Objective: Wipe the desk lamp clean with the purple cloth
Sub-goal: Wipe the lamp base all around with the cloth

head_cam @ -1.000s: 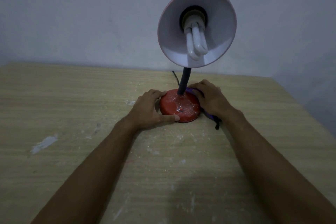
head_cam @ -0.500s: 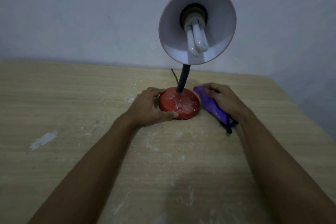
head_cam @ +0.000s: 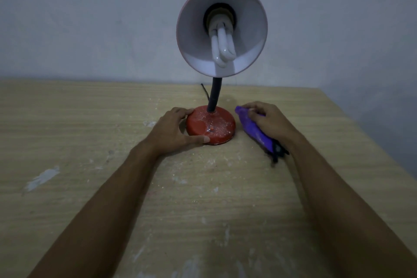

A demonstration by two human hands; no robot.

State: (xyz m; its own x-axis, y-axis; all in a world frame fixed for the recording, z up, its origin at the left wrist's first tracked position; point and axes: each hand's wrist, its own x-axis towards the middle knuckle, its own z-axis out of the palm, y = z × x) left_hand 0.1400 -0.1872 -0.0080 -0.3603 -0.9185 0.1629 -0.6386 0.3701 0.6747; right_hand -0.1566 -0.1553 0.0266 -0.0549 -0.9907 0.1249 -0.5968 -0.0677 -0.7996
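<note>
1. The left hand (head_cam: 172, 130) gripped the red base (head_cam: 212, 126) of the desk lamp (head_cam: 246, 34) from nine o'clock.
2. The right hand (head_cam: 269, 121) clutched the purple cloth (head_cam: 253, 132) on the dusty table (head_cam: 90, 119), just beside the base at three o'clock.

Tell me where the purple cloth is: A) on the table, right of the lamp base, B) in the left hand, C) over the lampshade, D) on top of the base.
A: the right hand grips the purple cloth on the table, clear of the red lamp base.
</note>
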